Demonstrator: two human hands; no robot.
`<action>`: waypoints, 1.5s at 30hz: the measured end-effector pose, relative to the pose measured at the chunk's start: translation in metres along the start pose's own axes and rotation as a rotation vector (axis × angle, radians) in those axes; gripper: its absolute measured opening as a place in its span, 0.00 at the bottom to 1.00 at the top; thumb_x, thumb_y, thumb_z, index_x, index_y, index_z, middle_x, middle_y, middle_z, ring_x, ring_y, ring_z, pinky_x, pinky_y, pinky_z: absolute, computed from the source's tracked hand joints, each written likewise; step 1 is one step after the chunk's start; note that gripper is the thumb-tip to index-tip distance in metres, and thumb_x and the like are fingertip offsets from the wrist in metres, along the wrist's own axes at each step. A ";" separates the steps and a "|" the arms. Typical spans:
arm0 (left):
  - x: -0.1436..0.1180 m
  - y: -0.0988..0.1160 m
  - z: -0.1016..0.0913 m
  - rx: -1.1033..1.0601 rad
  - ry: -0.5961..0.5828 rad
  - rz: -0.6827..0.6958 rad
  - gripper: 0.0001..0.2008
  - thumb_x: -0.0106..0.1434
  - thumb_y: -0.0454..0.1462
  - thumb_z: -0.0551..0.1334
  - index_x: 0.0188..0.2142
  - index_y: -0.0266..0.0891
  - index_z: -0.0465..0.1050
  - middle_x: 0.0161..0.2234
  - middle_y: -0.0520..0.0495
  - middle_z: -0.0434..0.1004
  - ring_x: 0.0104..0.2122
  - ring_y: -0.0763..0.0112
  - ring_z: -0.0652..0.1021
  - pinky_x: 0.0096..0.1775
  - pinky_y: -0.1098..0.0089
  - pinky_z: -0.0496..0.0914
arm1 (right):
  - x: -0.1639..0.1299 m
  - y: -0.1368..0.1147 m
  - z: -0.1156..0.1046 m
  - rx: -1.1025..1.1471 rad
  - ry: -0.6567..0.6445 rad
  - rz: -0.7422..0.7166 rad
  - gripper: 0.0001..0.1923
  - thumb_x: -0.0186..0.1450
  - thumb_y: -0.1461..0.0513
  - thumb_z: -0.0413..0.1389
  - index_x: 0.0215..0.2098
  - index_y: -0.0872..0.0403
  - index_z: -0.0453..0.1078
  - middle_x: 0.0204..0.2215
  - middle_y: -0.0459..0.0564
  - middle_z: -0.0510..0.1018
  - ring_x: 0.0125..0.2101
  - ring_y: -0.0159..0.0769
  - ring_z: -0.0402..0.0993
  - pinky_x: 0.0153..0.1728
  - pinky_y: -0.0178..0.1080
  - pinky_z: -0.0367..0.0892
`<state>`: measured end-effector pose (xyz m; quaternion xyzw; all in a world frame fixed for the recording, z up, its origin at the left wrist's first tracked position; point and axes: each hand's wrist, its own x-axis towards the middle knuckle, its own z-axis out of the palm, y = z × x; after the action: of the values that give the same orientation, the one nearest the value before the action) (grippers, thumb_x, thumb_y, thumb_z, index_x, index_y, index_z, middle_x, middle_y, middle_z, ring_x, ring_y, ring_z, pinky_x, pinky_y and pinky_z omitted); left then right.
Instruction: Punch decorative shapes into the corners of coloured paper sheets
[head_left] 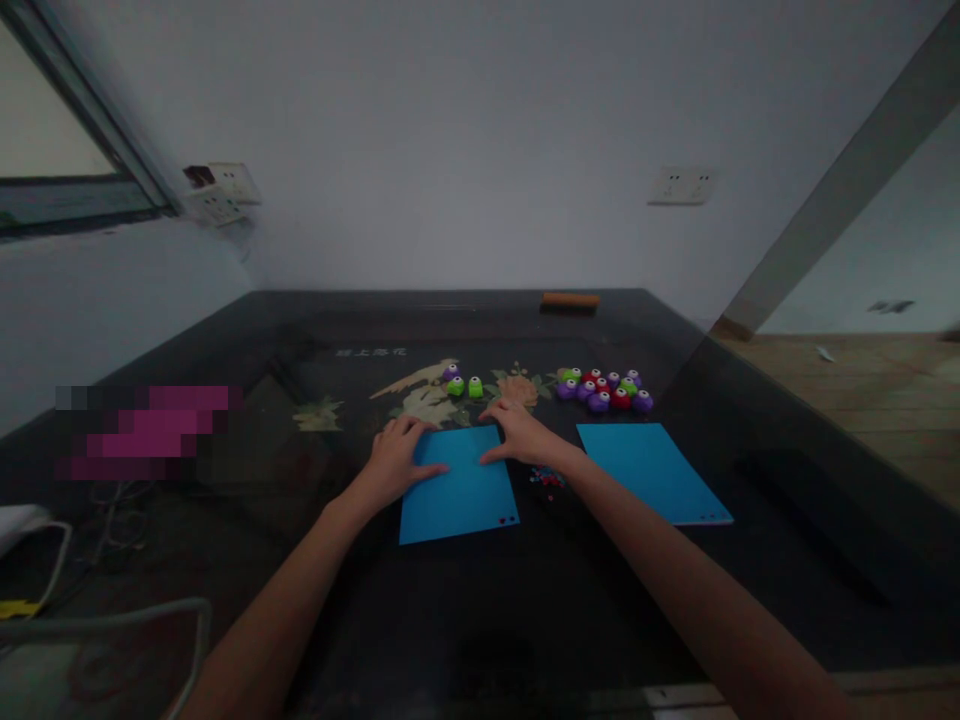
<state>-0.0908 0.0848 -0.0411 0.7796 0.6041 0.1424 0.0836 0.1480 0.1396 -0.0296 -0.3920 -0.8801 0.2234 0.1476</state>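
Two hands lie flat, fingers spread, nothing clamped: the left grip (397, 455) and right grip (521, 432) press the far edge of a blue sheet (457, 490) on the counter (525, 600). Beyond the fingertips sit small punches (604, 388); another blue sheet (649, 470) lies rightward.

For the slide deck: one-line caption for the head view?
Both hands, left and right, press a blue sheet flat near small punches.

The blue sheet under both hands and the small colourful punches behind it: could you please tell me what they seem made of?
The blue sheet looks like thin matte paper or card: flat, crisp-edged, without glare. The punches seem moulded glossy plastic: rounded, brightly coloured.
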 end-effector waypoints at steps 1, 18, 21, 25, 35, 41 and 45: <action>0.000 0.000 0.000 -0.004 -0.004 -0.002 0.28 0.51 0.49 0.65 0.49 0.41 0.66 0.47 0.40 0.69 0.49 0.48 0.67 0.46 0.51 0.63 | 0.000 0.000 0.001 -0.007 -0.002 0.004 0.33 0.49 0.52 0.66 0.49 0.57 0.66 0.47 0.57 0.67 0.49 0.48 0.62 0.47 0.47 0.60; 0.001 0.003 -0.004 -0.083 -0.009 0.000 0.30 0.51 0.47 0.66 0.51 0.41 0.64 0.49 0.40 0.63 0.50 0.51 0.67 0.50 0.52 0.63 | 0.002 0.001 0.000 0.005 0.001 0.022 0.28 0.48 0.55 0.67 0.45 0.57 0.67 0.43 0.55 0.66 0.47 0.46 0.62 0.44 0.43 0.60; 0.000 0.006 -0.006 -0.101 -0.003 0.019 0.29 0.51 0.46 0.66 0.51 0.41 0.63 0.49 0.41 0.64 0.51 0.52 0.67 0.50 0.53 0.62 | 0.003 0.003 0.002 0.006 0.016 0.021 0.28 0.48 0.55 0.67 0.44 0.55 0.66 0.43 0.54 0.67 0.46 0.46 0.63 0.43 0.42 0.61; 0.000 0.009 -0.008 -0.089 0.011 0.023 0.28 0.51 0.45 0.67 0.49 0.41 0.63 0.48 0.41 0.66 0.50 0.52 0.67 0.50 0.53 0.62 | 0.003 0.006 0.004 -0.001 0.007 0.008 0.28 0.49 0.54 0.66 0.45 0.54 0.66 0.42 0.53 0.68 0.46 0.45 0.64 0.42 0.42 0.61; 0.001 0.008 -0.010 -0.244 0.093 0.143 0.17 0.55 0.37 0.63 0.45 0.41 0.67 0.43 0.45 0.72 0.45 0.58 0.73 0.47 0.58 0.66 | 0.003 0.002 0.002 -0.034 0.024 0.019 0.25 0.49 0.55 0.66 0.42 0.56 0.67 0.41 0.53 0.69 0.44 0.44 0.65 0.41 0.41 0.61; 0.000 0.008 -0.022 -0.599 0.047 -0.208 0.32 0.52 0.44 0.65 0.54 0.41 0.58 0.31 0.49 0.76 0.29 0.62 0.78 0.32 0.62 0.72 | 0.005 0.009 0.006 -0.053 0.016 0.010 0.26 0.49 0.52 0.65 0.40 0.57 0.68 0.41 0.55 0.68 0.43 0.45 0.65 0.40 0.41 0.61; 0.001 0.002 -0.029 -0.703 -0.127 -0.339 0.28 0.48 0.47 0.67 0.46 0.38 0.67 0.34 0.45 0.78 0.32 0.59 0.79 0.32 0.63 0.73 | 0.006 0.011 0.007 -0.050 0.020 0.016 0.25 0.49 0.51 0.65 0.40 0.56 0.68 0.41 0.54 0.68 0.42 0.44 0.65 0.39 0.40 0.60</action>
<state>-0.0981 0.0835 -0.0131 0.5997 0.6324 0.2763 0.4051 0.1481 0.1492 -0.0408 -0.4047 -0.8807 0.1988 0.1448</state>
